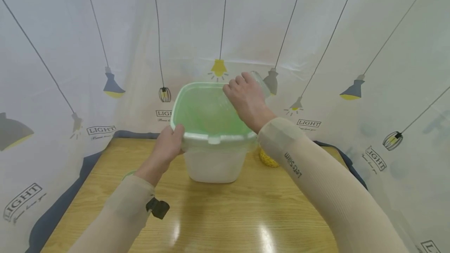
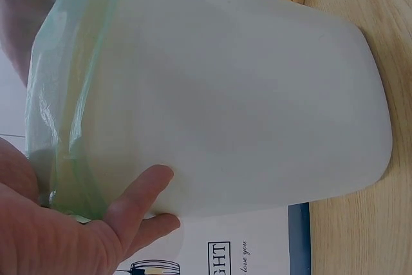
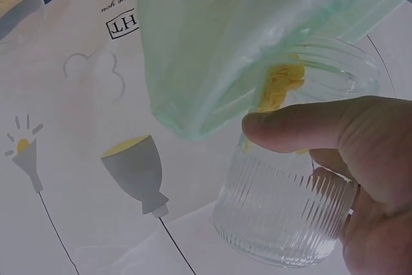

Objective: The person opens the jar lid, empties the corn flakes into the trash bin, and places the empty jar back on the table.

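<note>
A white plastic bin (image 1: 214, 163) stands upright near the middle of a wooden table (image 1: 225, 214), lined with a thin, translucent green bag (image 1: 207, 112) whose edge is folded outward over the rim. The bin is squarish with rounded corners and tapers slightly toward its base; its wall is smooth, matt and unmarked, as the left wrist view shows (image 2: 244, 94), with the green film (image 2: 71, 94) lying wrinkled over the top band. A small tab juts from the front of the rim.

The left hand (image 1: 170, 143) grips the near left corner of the rim, thumb on top of the folded bag and fingers (image 2: 145, 188) laid against the outer wall.

The right hand (image 1: 247, 97) holds a clear, ribbed glass jar (image 3: 290, 204) tipped over the far right edge of the bin, its mouth turned toward the bag. The thumb (image 3: 302, 123) presses across the jar's side and the fingers curl round it from behind. Small yellow pieces (image 3: 280, 85) sit at the jar's mouth, seen partly through the green film (image 3: 244, 37).

On the table just behind the right forearm lies a patch of yellow material (image 1: 268, 159), beside the bin. A white curtain (image 1: 351, 30) printed with hanging lamps and the word LIGHT surrounds the table on three sides. Both forearms wear beige sleeves (image 1: 316, 182)
</note>
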A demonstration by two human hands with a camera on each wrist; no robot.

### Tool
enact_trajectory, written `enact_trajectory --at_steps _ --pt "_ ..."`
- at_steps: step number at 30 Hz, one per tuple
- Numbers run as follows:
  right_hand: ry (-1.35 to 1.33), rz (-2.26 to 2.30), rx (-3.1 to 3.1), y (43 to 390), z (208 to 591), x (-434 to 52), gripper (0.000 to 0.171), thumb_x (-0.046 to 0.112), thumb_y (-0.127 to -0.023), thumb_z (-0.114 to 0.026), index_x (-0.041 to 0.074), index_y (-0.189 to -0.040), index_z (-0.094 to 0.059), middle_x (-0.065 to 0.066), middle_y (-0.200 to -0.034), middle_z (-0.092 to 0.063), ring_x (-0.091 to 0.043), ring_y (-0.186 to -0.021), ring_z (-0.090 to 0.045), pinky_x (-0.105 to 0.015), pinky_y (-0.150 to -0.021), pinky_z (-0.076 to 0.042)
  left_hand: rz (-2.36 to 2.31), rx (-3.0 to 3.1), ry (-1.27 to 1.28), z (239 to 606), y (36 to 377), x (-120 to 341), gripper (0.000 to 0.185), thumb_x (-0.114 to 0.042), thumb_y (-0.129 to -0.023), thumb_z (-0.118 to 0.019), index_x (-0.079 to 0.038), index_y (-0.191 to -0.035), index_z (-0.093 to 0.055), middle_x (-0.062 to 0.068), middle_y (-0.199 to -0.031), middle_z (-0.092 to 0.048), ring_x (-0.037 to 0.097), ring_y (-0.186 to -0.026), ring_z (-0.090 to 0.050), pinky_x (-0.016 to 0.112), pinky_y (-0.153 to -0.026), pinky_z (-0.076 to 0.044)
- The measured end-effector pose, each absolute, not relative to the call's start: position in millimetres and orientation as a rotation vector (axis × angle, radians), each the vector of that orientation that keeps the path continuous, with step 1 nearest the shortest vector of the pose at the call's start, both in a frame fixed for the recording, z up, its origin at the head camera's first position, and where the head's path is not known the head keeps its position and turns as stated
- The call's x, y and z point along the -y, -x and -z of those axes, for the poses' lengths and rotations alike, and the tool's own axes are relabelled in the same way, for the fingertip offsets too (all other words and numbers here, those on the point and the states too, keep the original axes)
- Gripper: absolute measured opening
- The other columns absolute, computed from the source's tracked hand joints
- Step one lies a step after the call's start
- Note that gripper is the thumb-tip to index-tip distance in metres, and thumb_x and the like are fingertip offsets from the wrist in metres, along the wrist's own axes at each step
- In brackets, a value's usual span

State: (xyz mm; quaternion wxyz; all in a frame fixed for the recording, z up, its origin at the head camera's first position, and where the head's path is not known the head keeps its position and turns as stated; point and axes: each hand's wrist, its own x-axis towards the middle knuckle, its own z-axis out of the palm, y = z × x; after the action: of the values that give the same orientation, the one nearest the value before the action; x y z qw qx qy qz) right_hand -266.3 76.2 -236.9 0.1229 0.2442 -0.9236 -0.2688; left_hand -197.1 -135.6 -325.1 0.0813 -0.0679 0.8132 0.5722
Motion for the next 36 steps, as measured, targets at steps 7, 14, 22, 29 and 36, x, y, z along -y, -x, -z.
enact_trajectory --at_steps 7,14,22,29,36 --pt "-0.716 0.806 2.689 266.8 237.1 -76.4 0.043 -0.001 -0.084 -0.063 0.012 -0.123 -0.052 -0.003 -0.108 -0.057 -0.02 -0.096 -0.047 -0.036 -0.103 -0.035 -1.708 -2.445 0.191 325.1 196.7 135.9 0.048 -0.036 -0.1 -0.026 -0.001 -0.123 -0.05 0.017 -0.121 -0.057 0.03 -0.114 -0.056 0.046 -0.104 -0.05" --pt "-0.74 0.847 2.683 265.7 238.7 -75.5 0.045 0.0 -0.084 -0.064 0.012 -0.125 -0.05 -0.003 -0.113 -0.058 -0.021 -0.102 -0.049 -0.036 -0.108 -0.034 -1.709 -2.443 0.199 324.8 197.4 135.5 0.048 -0.036 -0.1 -0.027 -0.001 -0.123 -0.05 0.018 -0.123 -0.057 0.031 -0.116 -0.056 0.046 -0.104 -0.05" --pt "-0.741 0.797 2.683 266.1 239.1 -75.2 0.046 -0.002 -0.083 -0.064 0.012 -0.124 -0.051 -0.003 -0.114 -0.058 -0.021 -0.101 -0.049 -0.035 -0.105 -0.034 -1.709 -2.437 0.206 325.4 197.4 135.4 0.049 -0.037 -0.1 -0.027 0.0 -0.125 -0.049 0.018 -0.127 -0.056 0.033 -0.12 -0.055 0.047 -0.105 -0.049" --pt "-0.742 0.808 2.675 266.1 238.3 -76.6 0.05 -0.003 -0.082 -0.064 0.012 -0.127 -0.051 -0.003 -0.117 -0.059 -0.022 -0.106 -0.05 -0.036 -0.11 -0.033 -1.703 -2.444 0.208 325.8 196.8 135.5 0.049 -0.037 -0.1 -0.027 -0.002 -0.124 -0.05 0.018 -0.125 -0.057 0.032 -0.117 -0.056 0.046 -0.103 -0.05" --pt "-0.751 0.805 2.679 266.0 237.1 -78.1 0.051 -0.003 -0.082 -0.065 0.012 -0.128 -0.05 -0.003 -0.116 -0.058 -0.022 -0.104 -0.049 -0.036 -0.11 -0.032 -1.713 -2.438 0.199 324.5 196.1 135.0 0.049 -0.036 -0.1 -0.027 -0.001 -0.125 -0.049 0.018 -0.127 -0.057 0.032 -0.118 -0.056 0.046 -0.104 -0.05"
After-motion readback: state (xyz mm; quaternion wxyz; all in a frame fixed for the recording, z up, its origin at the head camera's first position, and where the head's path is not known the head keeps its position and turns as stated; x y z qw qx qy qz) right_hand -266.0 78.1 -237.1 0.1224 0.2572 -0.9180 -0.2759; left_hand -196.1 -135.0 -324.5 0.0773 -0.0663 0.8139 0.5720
